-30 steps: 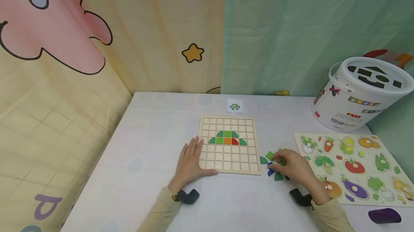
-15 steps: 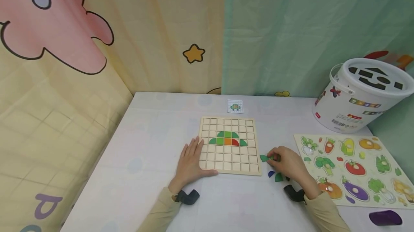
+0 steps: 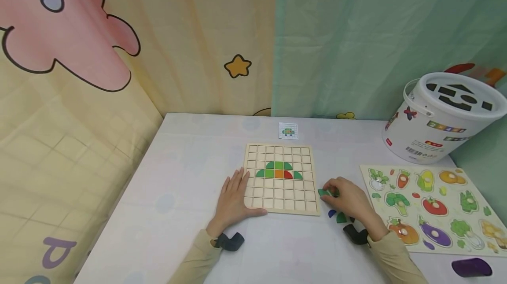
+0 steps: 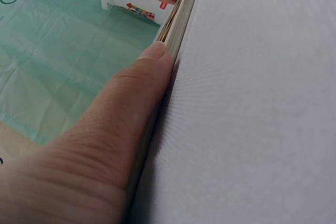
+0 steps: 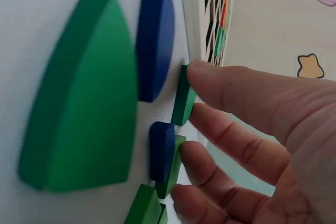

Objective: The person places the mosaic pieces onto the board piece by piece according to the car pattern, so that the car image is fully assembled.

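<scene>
My left hand (image 3: 233, 198) lies flat at the near left corner of a wooden grid board (image 3: 282, 189), fingers straight along its left side; the thumb (image 4: 131, 90) presses the front edge. Green, orange and red pieces (image 3: 279, 173) fill part of two rows of the grid. Just off the board's right side, my right hand (image 3: 350, 198) pinches a dark green quarter-circle block (image 5: 184, 95) between thumb and index finger. Near it on the table are a large-looking green quarter-circle block (image 5: 86, 98), a blue block (image 5: 155, 43), a second blue block (image 5: 161, 150) and light green blocks (image 5: 172, 174).
A small pattern card (image 3: 288, 130) lies behind the board. To the right is a vegetable puzzle board (image 3: 412, 187), with a white bucket (image 3: 439, 121) behind it and a purple object (image 3: 471, 267) in front. Curtains hang behind the table.
My right hand has moved left from the loose blocks to the dark green quarter-circle block beside the board and pinches it. The left hand has stayed put.
</scene>
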The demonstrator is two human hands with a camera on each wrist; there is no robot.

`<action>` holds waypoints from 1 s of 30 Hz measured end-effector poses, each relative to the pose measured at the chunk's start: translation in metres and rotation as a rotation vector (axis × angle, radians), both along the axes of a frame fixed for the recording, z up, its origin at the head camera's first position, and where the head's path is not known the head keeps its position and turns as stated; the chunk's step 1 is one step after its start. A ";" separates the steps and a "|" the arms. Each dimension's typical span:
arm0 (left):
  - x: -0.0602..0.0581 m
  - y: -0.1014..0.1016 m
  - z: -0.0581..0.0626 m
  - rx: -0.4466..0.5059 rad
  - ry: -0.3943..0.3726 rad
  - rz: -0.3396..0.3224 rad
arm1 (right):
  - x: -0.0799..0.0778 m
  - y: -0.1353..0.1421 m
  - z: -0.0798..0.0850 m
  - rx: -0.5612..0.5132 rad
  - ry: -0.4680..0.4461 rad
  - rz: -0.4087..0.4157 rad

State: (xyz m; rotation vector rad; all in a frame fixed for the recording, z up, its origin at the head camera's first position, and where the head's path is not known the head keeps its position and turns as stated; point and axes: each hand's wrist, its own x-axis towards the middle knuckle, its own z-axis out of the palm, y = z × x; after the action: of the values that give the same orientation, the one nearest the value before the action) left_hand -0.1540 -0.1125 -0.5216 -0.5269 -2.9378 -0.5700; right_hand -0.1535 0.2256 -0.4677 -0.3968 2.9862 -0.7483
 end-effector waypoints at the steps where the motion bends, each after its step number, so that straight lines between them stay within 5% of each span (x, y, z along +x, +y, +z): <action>1: 0.000 0.000 0.000 0.004 0.003 0.000 | -0.001 0.000 0.000 0.002 -0.010 -0.004; 18: 0.000 0.000 -0.001 0.018 0.040 -0.013 | 0.002 0.002 0.000 -0.085 -0.071 -0.009; 30: 0.000 0.000 0.002 0.003 0.002 -0.008 | -0.004 -0.004 -0.002 -0.187 0.124 0.075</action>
State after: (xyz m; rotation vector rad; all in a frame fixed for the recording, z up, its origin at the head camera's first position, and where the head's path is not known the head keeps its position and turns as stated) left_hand -0.1541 -0.1130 -0.5196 -0.5390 -2.9333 -0.5747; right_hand -0.1574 0.2213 -0.4700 -0.5814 3.0029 -1.0363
